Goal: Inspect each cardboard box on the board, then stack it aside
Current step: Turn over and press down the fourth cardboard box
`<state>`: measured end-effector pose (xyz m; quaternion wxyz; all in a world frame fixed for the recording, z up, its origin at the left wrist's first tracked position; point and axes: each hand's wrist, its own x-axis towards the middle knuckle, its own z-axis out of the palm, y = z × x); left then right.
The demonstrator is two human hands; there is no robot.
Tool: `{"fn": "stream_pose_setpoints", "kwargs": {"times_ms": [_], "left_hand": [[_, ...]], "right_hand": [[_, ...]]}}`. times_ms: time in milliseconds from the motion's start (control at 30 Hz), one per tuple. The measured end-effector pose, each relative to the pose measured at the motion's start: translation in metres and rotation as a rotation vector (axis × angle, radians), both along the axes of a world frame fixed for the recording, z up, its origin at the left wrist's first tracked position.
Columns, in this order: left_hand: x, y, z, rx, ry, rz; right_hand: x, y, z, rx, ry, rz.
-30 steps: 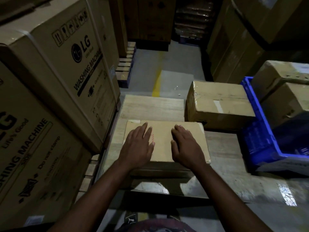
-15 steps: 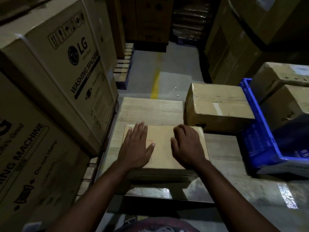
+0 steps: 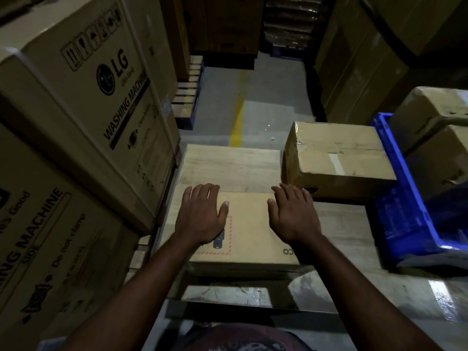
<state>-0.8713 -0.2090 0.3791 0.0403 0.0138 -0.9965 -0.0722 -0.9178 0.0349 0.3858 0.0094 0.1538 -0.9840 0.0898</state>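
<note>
Left hand (image 3: 201, 215) and right hand (image 3: 293, 214) flat, fingers spread, on flat tan cardboard box (image 3: 249, 231); box on pale wooden board (image 3: 228, 163).

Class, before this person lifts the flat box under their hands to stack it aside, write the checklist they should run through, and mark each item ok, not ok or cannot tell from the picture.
1. Both hands on the flat box: ok; left hand and right hand lie palm-down on its top.
2. Fingers hooked round an edge for lifting: not ok; both hands lie flat and open.
3. Box fully supported by the board: ok.
4. Clearance from the larger taped box: cannot tell; the right fingertips nearly reach it.
5. Box top undamaged: ok where visible; the hands cover part.
6. Stacking spot free: cannot tell; the blue crate already holds boxes.
</note>
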Motion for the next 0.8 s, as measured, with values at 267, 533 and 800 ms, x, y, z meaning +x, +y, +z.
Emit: {"fn": "stream_pose_setpoints", "kwargs": {"times_ms": [267, 533, 800], "left_hand": [[0.011, 0.002, 0.002, 0.23, 0.031, 0.177], [0.011, -0.017, 0.0, 0.979, -0.086, 0.745], [0.03, -0.016, 0.011, 1.249, -0.306, 0.73]], "right_hand": [[0.011, 0.002, 0.009, -0.297, 0.003, -0.181], [0.031, 0.034, 0.008, -0.523, -0.212, -0.577], [0.046, 0.043, 0.021, -0.756, -0.367, -0.61]]}}
